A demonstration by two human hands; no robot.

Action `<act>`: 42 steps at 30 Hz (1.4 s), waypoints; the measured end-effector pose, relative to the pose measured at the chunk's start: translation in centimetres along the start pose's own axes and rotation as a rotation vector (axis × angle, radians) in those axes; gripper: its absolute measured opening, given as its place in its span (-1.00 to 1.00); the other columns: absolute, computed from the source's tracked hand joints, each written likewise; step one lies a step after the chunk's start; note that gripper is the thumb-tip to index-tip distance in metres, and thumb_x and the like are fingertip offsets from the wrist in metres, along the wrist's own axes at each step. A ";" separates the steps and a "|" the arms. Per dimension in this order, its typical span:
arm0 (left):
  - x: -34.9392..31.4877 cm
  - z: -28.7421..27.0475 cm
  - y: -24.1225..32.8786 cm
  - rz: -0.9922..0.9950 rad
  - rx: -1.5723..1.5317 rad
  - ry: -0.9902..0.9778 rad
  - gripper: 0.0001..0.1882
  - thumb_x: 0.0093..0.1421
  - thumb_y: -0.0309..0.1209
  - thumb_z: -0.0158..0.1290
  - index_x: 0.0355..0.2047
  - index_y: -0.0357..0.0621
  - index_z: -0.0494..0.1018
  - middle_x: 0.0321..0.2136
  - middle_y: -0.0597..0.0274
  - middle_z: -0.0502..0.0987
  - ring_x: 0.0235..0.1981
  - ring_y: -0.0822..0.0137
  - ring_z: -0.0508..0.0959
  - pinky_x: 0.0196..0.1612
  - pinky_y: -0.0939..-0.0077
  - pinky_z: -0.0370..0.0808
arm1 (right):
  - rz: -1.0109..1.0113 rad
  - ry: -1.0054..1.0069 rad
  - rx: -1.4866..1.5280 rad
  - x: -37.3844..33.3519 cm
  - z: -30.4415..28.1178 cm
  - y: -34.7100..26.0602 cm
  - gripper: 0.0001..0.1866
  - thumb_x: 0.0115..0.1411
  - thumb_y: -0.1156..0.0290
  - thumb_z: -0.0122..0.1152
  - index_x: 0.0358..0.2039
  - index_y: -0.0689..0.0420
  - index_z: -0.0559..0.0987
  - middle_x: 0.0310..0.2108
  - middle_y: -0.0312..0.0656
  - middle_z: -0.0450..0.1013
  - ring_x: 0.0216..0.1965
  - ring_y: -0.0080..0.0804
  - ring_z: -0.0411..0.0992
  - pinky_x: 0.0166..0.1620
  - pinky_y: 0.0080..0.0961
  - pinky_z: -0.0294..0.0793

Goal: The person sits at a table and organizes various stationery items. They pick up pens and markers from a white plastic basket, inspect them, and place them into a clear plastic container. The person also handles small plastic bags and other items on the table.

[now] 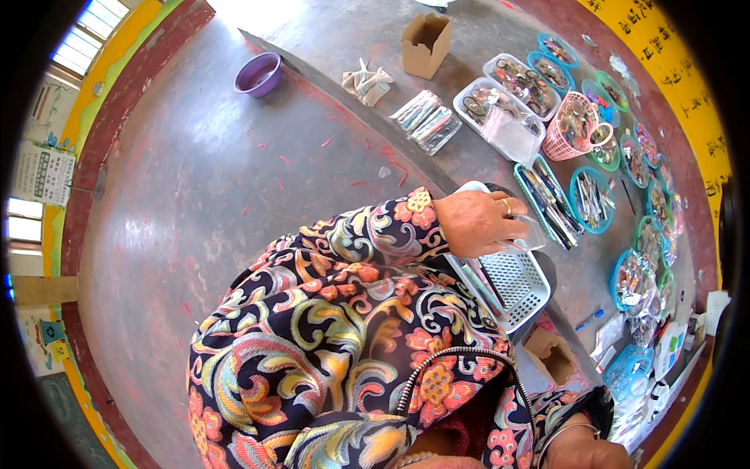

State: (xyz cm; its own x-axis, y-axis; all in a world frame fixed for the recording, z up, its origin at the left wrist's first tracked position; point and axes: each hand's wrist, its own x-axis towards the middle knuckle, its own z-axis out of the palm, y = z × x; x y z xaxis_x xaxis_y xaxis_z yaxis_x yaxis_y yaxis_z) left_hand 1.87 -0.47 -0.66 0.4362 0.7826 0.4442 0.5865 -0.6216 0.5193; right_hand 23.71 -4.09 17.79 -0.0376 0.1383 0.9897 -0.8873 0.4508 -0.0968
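Grip of the right hand [590, 447]: can't tell, partly cut off at the lower edge, near side of the white basket [522, 288]. Open cardboard box [551, 358] sits just nearer than that basket. Some pens [484, 288] lie along the basket's left side; the perforated bottom shows bare beside them.

Left hand [478, 223] is over the basket's far end. Its grip looks closed on a clear plastic piece [533, 235], fingers curled over it; thumb mostly hidden, so the exact pinch is unclear. Piece pokes out past the fingertips, to the right, above the basket's far edge.

Handling, my read: very light, thin, slick, probably bendy, creases easily. Not fragile, but a smooth film could slide. Take it by an edge, thumb opposing two fingers, light squeeze. Can't tell if it's a bag or a stiff sleeve.

Beyond the basket: turquoise tray [534, 205] loaded with pens, then a round blue basket [598, 232] with more, to the tray's right. Farther off: pink basket [562, 139], lidless plastic boxes of mixed items, bagged pens [426, 123]. Farthest, beyond and left of the white basket: purple basin [254, 84]; brown carton [418, 59] right of it.
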 end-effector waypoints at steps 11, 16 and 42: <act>0.1 0.1 0.1 -0.026 0.019 -0.027 -0.70 0.05 -0.36 0.14 -0.19 -0.06 0.38 -0.09 0.08 0.36 -0.08 0.03 0.45 -0.15 0.19 0.45 | -0.027 -0.001 -0.146 -0.9 0.0 0.0 -0.76 -0.04 0.60 0.28 -0.31 0.07 0.53 -0.30 -0.42 0.41 -0.28 -0.68 0.35 -0.51 -0.72 0.30; -0.1 0.0 0.1 -0.019 0.041 -0.005 -0.70 0.06 -0.36 0.14 -0.19 -0.06 0.38 -0.09 0.08 0.36 -0.09 0.03 0.45 -0.15 0.19 0.45 | -0.011 0.115 -0.087 -1.7 -1.0 -4.7 -0.75 -0.06 0.62 0.28 -0.34 0.07 0.51 -0.35 -0.42 0.35 -0.30 -0.65 0.34 -0.47 -0.75 0.29; 0.9 0.0 -0.4 0.042 -0.021 0.005 -0.72 0.07 -0.42 0.13 -0.18 -0.10 0.40 -0.08 -0.06 0.40 -0.16 -0.08 0.47 -0.18 0.20 0.47 | 0.858 -0.219 -0.649 -8.2 -5.7 -0.8 -0.88 0.07 0.44 0.06 -0.44 0.16 0.55 -0.53 -0.21 0.46 -0.47 -0.37 0.43 -0.41 -0.40 0.39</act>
State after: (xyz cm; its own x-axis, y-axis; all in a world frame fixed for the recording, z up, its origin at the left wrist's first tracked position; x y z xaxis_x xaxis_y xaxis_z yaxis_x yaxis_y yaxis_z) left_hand 2.01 0.50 -0.43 0.4564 0.7556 0.4699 0.5535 -0.6546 0.5150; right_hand 27.32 -0.54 9.14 -0.6647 0.4971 0.5577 -0.1184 0.6670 -0.7356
